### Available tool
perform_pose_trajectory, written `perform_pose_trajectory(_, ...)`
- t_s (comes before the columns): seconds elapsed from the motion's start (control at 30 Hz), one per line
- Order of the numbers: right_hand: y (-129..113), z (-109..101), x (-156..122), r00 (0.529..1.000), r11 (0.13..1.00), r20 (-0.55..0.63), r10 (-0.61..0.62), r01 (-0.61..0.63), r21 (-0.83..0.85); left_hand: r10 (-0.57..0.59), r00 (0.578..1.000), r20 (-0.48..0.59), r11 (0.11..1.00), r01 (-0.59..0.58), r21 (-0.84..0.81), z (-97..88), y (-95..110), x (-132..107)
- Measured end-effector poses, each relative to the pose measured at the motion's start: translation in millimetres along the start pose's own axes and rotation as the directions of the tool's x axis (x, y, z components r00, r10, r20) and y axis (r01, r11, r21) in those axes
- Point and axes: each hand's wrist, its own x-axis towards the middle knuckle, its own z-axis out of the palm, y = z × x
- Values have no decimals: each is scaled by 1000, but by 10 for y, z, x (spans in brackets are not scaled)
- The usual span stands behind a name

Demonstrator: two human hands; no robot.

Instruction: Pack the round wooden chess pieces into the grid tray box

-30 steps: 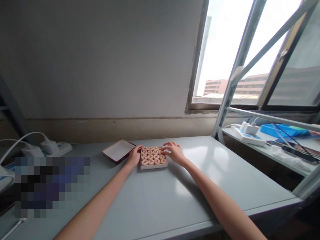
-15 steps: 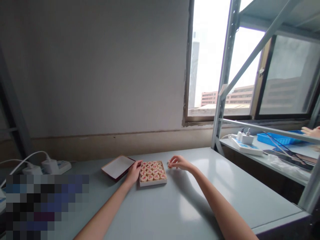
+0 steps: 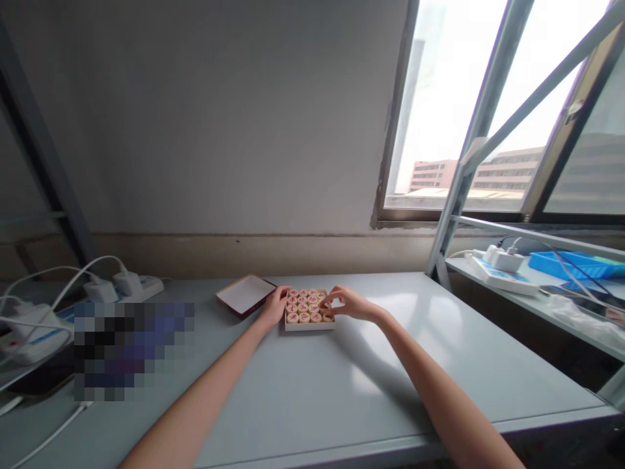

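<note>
An open, pale shallow box [image 3: 309, 327] sits on the grey table, filled with rows of round wooden Chinese chess pieces [image 3: 303, 317] marked in red. My left hand [image 3: 274, 309] grips the box's left side, fingers near its far corner. Over the right-hand columns, my right hand [image 3: 352, 303] has thumb and fingers pinched on a Chinese chess piece, mostly covered by the fingertips. Some pieces at that side are hidden by the fingers. The box lid [image 3: 248, 293], white inside with a dark red side, lies just behind and left of my left hand.
White chargers and cables [image 3: 127, 281] crowd the table's left, beside a blurred-out patch [image 3: 131, 348]. A metal rack post [image 3: 461, 176] rises at the far right corner. Beyond it, a shelf holds a power strip [image 3: 502, 270] and a blue basket [image 3: 566, 266].
My right hand has moved left from the table beside the box to above its right-hand pieces. My left hand stays at the box. The camera view has shifted.
</note>
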Motion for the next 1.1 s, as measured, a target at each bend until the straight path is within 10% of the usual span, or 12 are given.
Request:
perform_pose_trajectory(0.33,65,114,37,988,995,-130,84,-89,-33,-4,1000,13,999,4,42,-3,21,-27)
perform_pose_trajectory(0.57,287,-193,-117,951,860,30,307,-291,418,33,999,5,998,-34,43,7,-21,-13)
perform_pose_trajectory(0.67,346,-255,-215,863,846,49,503,-503,175,47,999,-1,998,-47,43,11,-59,2)
perform_pose_trajectory(0.77,272,-235,-225,794,776,-170,584,-608,-168,54,999,8,998,-54,38,12,-80,11)
perform_pose_trajectory(0.93,36,-169,-115,969,966,-42,245,-247,-75,48,999,15,998,-49,48,12,-56,1)
perform_pose_trajectory(1.1,-32,-54,-48,987,998,160,32,-40,51,44,999,12,996,-45,71,0,5,-18)
